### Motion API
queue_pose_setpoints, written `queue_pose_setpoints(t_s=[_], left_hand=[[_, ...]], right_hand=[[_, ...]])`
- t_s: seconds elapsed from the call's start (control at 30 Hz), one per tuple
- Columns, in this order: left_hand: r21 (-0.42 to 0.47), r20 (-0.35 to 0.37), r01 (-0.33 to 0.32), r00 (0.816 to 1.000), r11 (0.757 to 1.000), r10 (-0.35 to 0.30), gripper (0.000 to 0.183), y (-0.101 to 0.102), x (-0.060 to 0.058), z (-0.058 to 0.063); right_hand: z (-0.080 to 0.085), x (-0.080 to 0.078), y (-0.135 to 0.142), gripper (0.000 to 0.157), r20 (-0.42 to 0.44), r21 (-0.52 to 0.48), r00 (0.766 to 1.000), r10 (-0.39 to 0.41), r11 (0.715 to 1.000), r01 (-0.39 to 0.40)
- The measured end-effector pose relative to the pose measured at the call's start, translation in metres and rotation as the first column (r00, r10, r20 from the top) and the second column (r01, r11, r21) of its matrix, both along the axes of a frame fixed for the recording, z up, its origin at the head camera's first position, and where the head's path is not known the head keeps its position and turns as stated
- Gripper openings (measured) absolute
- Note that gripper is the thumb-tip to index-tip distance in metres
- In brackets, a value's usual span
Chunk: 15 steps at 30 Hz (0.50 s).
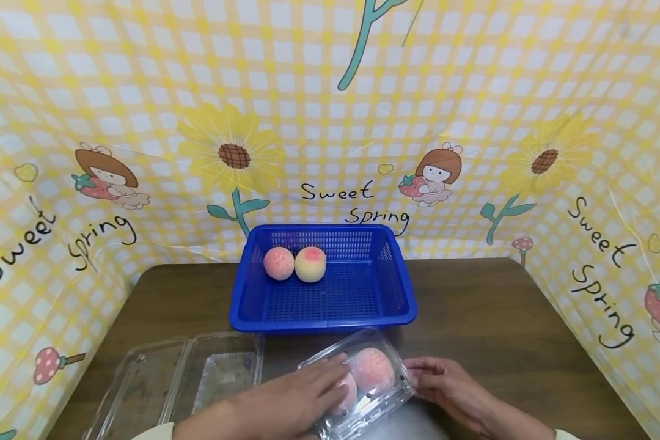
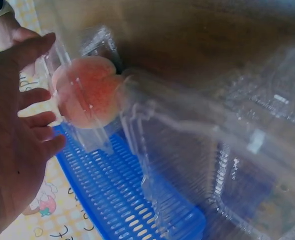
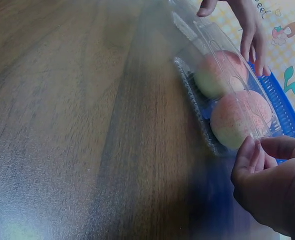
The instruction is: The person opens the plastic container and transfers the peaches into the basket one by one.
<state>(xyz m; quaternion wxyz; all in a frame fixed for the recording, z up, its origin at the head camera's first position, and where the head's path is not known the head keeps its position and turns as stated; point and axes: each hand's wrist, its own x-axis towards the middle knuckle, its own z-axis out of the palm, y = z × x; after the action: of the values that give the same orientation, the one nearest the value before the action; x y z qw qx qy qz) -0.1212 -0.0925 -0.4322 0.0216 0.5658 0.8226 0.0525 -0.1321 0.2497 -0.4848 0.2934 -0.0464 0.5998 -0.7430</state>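
Observation:
A clear plastic clamshell box (image 1: 363,409) holding two pink-and-yellow peaches (image 1: 373,370) sits at the table's front, its lid over them. Across the lid's left part lies my left hand (image 1: 286,394), fingers extended; in the left wrist view the fingers (image 2: 40,120) are spread beside the plastic. My right hand (image 3: 275,175) pinches the box's right end between thumb and fingertips, close to the nearer peach (image 3: 241,119). In the head view, the left hand partly covers one peach.
Behind the box stands a blue plastic basket (image 1: 330,321) with two more peaches (image 1: 310,264) at its left. Another clear clamshell box (image 1: 178,373) lies unfolded at the left, partly behind my left forearm. A yellow checked cloth (image 1: 319,122) surrounds the brown table (image 1: 473,305).

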Motion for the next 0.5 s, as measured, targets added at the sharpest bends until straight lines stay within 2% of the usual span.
queue_pose_setpoints(t_s=[0.07, 0.17, 0.23, 0.3, 0.4, 0.5], left_hand=[[0.044, 0.044, -0.030, 0.999, 0.999, 0.028, 0.053, 0.003, 0.001, -0.004], [0.072, 0.002, -0.014, 1.000, 0.997, 0.014, 0.039, 0.008, 0.002, -0.009], [0.076, -0.067, 0.017, 0.998, 0.997, -0.012, 0.036, 0.011, 0.002, -0.012], [0.051, -0.164, 0.067, 0.985, 0.996, -0.058, 0.033, 0.013, 0.003, -0.013], [0.020, -0.196, 0.061, 0.979, 0.998, -0.056, 0.045, 0.016, 0.007, -0.014], [-0.027, -0.275, 0.030, 0.961, 0.999, -0.036, 0.054, 0.019, 0.013, -0.015]], right_hand=[[-0.001, -0.001, -0.001, 0.043, -0.004, -0.001, 1.000, -0.007, 1.000, 0.007], [-0.002, -0.001, -0.004, 0.042, -0.007, 0.012, 1.000, -0.030, 0.999, 0.030], [-0.003, -0.001, -0.006, 0.040, -0.003, 0.021, 0.999, -0.045, 0.999, 0.045], [-0.003, -0.001, -0.007, 0.038, 0.010, 0.028, 0.998, -0.058, 0.998, 0.058], [-0.004, 0.001, -0.010, 0.038, 0.037, 0.026, 0.997, -0.068, 0.997, 0.067], [-0.004, 0.003, -0.014, 0.034, 0.073, 0.017, 0.996, -0.058, 0.998, 0.056]])
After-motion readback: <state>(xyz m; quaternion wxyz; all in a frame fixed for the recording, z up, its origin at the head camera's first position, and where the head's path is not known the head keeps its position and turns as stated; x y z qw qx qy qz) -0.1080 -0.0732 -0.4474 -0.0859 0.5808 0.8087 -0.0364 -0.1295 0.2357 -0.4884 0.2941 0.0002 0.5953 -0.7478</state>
